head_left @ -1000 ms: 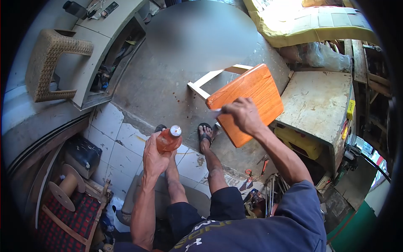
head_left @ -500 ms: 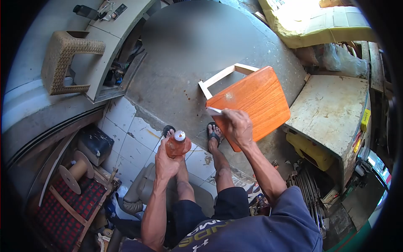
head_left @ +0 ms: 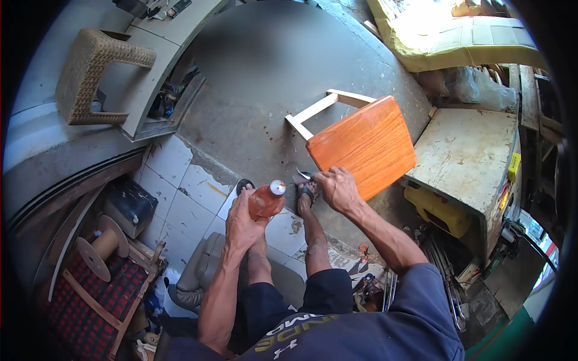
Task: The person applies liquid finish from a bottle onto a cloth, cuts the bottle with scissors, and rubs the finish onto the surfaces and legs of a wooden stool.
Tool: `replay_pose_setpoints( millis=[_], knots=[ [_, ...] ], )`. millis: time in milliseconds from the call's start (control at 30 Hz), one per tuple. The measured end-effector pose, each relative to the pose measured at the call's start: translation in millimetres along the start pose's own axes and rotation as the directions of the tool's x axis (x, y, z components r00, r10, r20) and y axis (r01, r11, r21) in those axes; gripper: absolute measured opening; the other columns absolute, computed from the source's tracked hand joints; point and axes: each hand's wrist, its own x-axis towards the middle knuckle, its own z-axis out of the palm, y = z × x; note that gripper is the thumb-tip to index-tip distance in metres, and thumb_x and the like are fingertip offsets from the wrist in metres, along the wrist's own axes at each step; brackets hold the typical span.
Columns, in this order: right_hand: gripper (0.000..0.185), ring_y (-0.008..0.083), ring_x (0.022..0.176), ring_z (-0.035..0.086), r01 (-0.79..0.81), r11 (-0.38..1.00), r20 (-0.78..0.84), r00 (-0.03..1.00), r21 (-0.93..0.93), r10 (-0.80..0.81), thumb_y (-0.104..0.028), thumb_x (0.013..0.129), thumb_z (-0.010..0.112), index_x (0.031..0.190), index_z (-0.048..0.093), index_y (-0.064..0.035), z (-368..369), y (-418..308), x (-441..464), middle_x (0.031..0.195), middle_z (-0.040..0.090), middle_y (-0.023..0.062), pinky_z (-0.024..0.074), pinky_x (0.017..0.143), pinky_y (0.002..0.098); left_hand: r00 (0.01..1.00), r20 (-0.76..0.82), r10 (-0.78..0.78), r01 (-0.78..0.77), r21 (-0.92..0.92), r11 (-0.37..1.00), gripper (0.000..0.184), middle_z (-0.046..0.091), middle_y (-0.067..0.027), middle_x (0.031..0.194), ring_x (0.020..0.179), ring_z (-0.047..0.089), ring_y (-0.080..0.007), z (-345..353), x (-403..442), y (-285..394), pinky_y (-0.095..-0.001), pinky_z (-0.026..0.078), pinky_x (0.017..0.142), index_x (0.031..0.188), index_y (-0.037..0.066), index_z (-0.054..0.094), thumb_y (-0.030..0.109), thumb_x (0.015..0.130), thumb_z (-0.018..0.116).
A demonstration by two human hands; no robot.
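My left hand (head_left: 244, 222) is wrapped around a clear bottle (head_left: 265, 203) of reddish-brown liquid with a whitish top, held upright over my feet. Between the fingers of my right hand (head_left: 340, 189) is a thin pale flat piece (head_left: 303, 175); its exact kind is unclear. The right hand is in front of the near edge of a wooden stool, whose glossy orange-brown top (head_left: 367, 144) is tilted towards me. Pale bare-wood legs (head_left: 316, 110) show behind the top. Whether my right hand touches the top, I cannot tell.
A worn cabinet (head_left: 466, 150) stands close on the right, with a yellow container (head_left: 436, 207) beneath it. At left are a woven stool (head_left: 84, 81), a dark box (head_left: 129, 204) and a cable spool (head_left: 102, 246). Tools (head_left: 442, 274) lie at lower right. A grey seat (head_left: 211, 259) is below me.
My right hand has drawn the pale piece down, away from the stool top's left edge. The bottle has shifted slightly right in view. A whitish spot on the top no longer shows.
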Motion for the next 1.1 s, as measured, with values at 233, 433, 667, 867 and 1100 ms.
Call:
replay_pose_setpoints(
  millis=[233, 433, 667, 867, 1100],
  knots=[
    [0.018, 0.0369, 0.084, 0.068, -0.424, 0.853, -0.157, 0.861, 0.303, 0.484, -0.011, 0.093, 0.068, 0.109, 0.076, -0.0103, 23, -40, -143, 0.092, 0.075, 0.0148, 0.0546, 0.076, 0.0471, 0.968, 0.251, 0.016, -0.059, 0.165, 0.985, 0.057, 0.066, -0.0276, 0.121, 0.116, 0.062, -0.0463, 27, 54, 17, -0.0504, 0.05, 0.103, 0.121, 0.0, 0.054, 0.017, 0.071, 0.075],
    [0.017, 0.0387, 0.081, 0.069, -0.527, 0.72, 0.016, 0.811, 0.451, 0.584, -0.011, 0.094, 0.069, 0.11, 0.077, -0.0103, 39, -68, -202, 0.085, 0.071, 0.0191, 0.0543, 0.075, 0.048, 0.928, 0.359, -0.105, -0.008, 0.299, 0.954, 0.059, 0.069, -0.0308, 0.113, 0.113, 0.065, -0.0486, 44, 86, 47, -0.0521, 0.052, 0.101, 0.12, -0.007, 0.054, 0.02, 0.071, 0.074],
    [0.018, 0.0389, 0.08, 0.069, -0.552, 0.612, 0.033, 0.757, 0.566, 0.653, -0.012, 0.094, 0.07, 0.111, 0.077, -0.0094, 47, -59, -218, 0.082, 0.069, 0.0202, 0.054, 0.074, 0.0476, 0.95, 0.295, -0.102, -0.033, 0.421, 0.907, 0.059, 0.07, -0.0321, 0.114, 0.113, 0.066, -0.0486, 56, 102, 54, -0.0527, 0.053, 0.099, 0.12, -0.009, 0.055, 0.02, 0.073, 0.075],
    [0.02, 0.0392, 0.078, 0.069, -0.556, 0.599, 0.003, 0.734, 0.576, 0.679, -0.011, 0.094, 0.071, 0.113, 0.076, -0.0081, 42, -47, -229, 0.083, 0.07, 0.0203, 0.0541, 0.073, 0.0478, 0.955, 0.254, -0.154, 0.006, 0.503, 0.864, 0.056, 0.07, -0.0324, 0.113, 0.111, 0.067, -0.0496, 51, 97, 72, -0.0549, 0.054, 0.097, 0.119, -0.007, 0.055, 0.02, 0.074, 0.073],
    [0.02, 0.0384, 0.083, 0.072, -0.575, 0.534, 0.05, 0.708, 0.62, 0.705, -0.009, 0.093, 0.07, 0.112, 0.077, -0.007, 41, -43, -235, 0.089, 0.073, 0.0203, 0.0559, 0.077, 0.047, 0.96, 0.208, -0.186, 0.044, 0.547, 0.836, 0.054, 0.071, -0.0328, 0.108, 0.106, 0.069, -0.0507, 57, 96, 76, -0.0561, 0.055, 0.094, 0.117, -0.007, 0.056, 0.021, 0.075, 0.075]
  ],
)
